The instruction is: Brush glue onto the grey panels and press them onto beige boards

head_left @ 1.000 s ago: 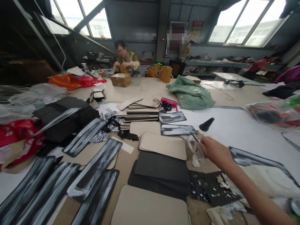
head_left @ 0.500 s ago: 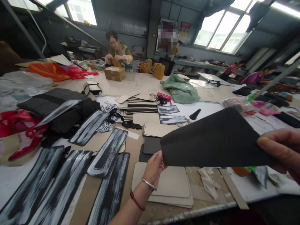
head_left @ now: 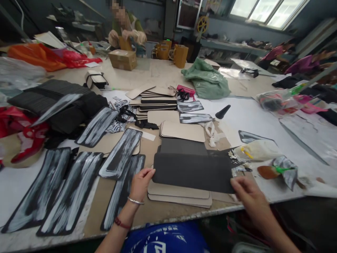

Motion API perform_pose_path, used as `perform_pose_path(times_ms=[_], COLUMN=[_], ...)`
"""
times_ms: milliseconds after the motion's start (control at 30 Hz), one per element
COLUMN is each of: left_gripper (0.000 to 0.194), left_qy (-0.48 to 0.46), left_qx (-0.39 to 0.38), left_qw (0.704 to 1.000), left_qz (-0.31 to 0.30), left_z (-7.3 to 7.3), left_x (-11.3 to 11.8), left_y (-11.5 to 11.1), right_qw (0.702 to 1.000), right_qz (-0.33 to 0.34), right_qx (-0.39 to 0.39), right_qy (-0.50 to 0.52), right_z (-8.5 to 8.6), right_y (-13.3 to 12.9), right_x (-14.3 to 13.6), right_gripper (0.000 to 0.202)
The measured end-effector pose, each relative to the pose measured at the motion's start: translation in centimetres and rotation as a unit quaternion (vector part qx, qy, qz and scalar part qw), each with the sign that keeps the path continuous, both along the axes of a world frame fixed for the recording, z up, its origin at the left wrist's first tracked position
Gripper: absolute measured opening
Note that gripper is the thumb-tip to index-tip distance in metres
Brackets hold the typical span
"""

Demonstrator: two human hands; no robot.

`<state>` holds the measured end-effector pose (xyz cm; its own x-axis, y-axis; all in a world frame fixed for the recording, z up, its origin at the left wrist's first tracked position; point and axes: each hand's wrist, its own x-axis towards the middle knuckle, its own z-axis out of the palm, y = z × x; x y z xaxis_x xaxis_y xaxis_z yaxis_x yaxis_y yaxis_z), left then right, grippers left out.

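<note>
Between my hands a plain black rectangular panel (head_left: 192, 172) is held out over the table. My left hand (head_left: 142, 181) pinches its left end, and my right hand (head_left: 243, 189) grips its lower right corner. Under the panel lies a stack of beige boards (head_left: 181, 199) with rounded corners, partly covered. Just behind it a dark grey panel (head_left: 183, 146) shows, and past that another beige stack (head_left: 182, 131). Left of my left hand lie several black panels streaked with white, such as one streaked panel (head_left: 122, 154) and a longer one (head_left: 71, 191).
A brush with a brown head (head_left: 267, 172) lies at right beside a crumpled whitish container (head_left: 256, 150). Farther back are a green bag (head_left: 206, 79), a cardboard box (head_left: 122, 59) and a black bundle (head_left: 58, 102). A co-worker (head_left: 126, 30) works across the table; the table's front edge (head_left: 181, 218) is near me.
The black panel has come down and left, from slanting close to the camera to lying nearly level above the beige boards. My right hand moved left and down with it. The view tilted downward.
</note>
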<state>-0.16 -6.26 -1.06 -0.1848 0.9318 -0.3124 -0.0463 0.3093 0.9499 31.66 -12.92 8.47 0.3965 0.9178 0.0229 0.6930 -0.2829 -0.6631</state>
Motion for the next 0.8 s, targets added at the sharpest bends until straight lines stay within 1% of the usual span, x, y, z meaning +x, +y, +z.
perform_pose_path(times_ms=[33,67,100,133,167,200,233,300,400,567,800], left_gripper=[0.024,0.024,0.025,0.025,0.026,0.027,0.028,0.029,0.030,0.029,0.022], left_qy=[0.051,0.096,0.136,0.170,0.200,0.225,0.245,0.270,0.281,0.291,0.290], left_qx=[-0.010,-0.022,-0.035,-0.044,-0.053,-0.061,-0.068,-0.078,-0.083,-0.088,-0.099], left_qw=[0.999,0.995,0.990,0.984,0.978,0.972,0.967,0.958,0.955,0.951,0.951], left_qz=[-0.007,-0.012,-0.016,-0.018,-0.022,-0.028,-0.035,-0.047,-0.056,-0.052,-0.031], left_z=[-0.9,-1.8,-2.5,-3.1,-3.7,-4.1,-4.4,-4.8,-5.0,-5.0,-4.5], left_x=[-0.6,-0.9,-1.2,-1.3,-1.3,-1.3,-1.3,-1.2,-0.9,-0.3,0.2], left_y=[-0.5,-1.0,-1.4,-1.8,-2.0,-2.1,-2.2,-2.1,-1.8,-1.5,-1.6], right_qw=[1.000,1.000,0.999,0.999,0.999,0.999,1.000,1.000,1.000,0.997,0.993], right_qz=[0.005,0.003,0.003,0.000,-0.002,-0.001,0.001,0.010,0.013,-0.001,0.006], right_qx=[-0.014,-0.010,-0.007,-0.005,0.001,0.004,0.006,0.005,-0.009,-0.043,-0.094], right_qy=[0.017,0.029,0.038,0.041,0.039,0.033,0.023,0.004,-0.019,-0.057,-0.066], right_z=[-3.2,-6.1,-8.7,-10.7,-12.3,-13.5,-14.3,-15.2,-15.6,-15.9,-15.9], right_y=[-0.4,-0.8,-1.2,-1.5,-1.8,-2.0,-2.2,-2.3,-2.1,-1.5,-1.1], right_x=[-0.1,-0.3,-0.5,-0.7,-1.0,-1.2,-1.3,-1.4,-1.3,-1.3,-1.1], right_gripper=[0.041,0.042,0.042,0.043,0.043,0.043,0.044,0.044,0.047,0.052,0.053])
